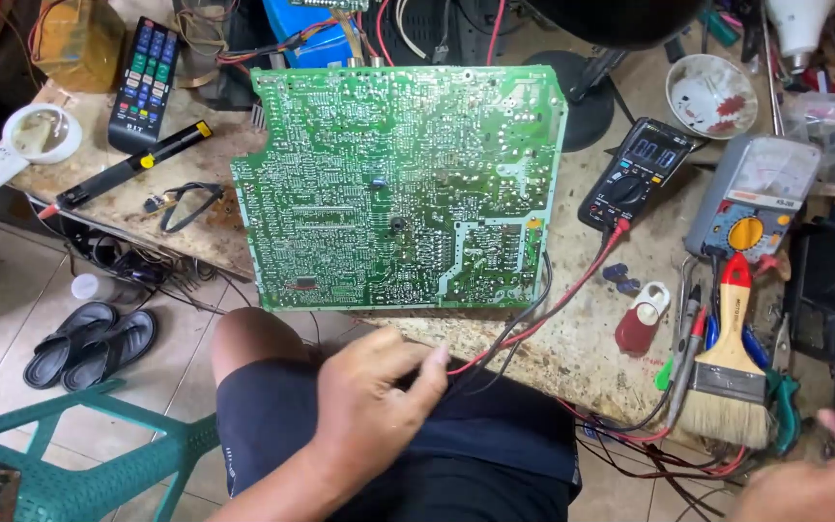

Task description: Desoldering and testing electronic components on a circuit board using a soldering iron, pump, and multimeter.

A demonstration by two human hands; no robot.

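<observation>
In the head view, the left hand (374, 391) is seen resting on the lap, its thumb and fingers pinched on thin red and black test leads (524, 324). The leads are run up across the worn bench edge to a black digital multimeter (635, 174). A large green printed circuit board (403, 184) is laid solder-side up just above the hand. The right hand (819, 474) is cut off at the lower right corner; its grip cannot be told. A wooden-handled paintbrush (730, 362) is seen nearby.
</observation>
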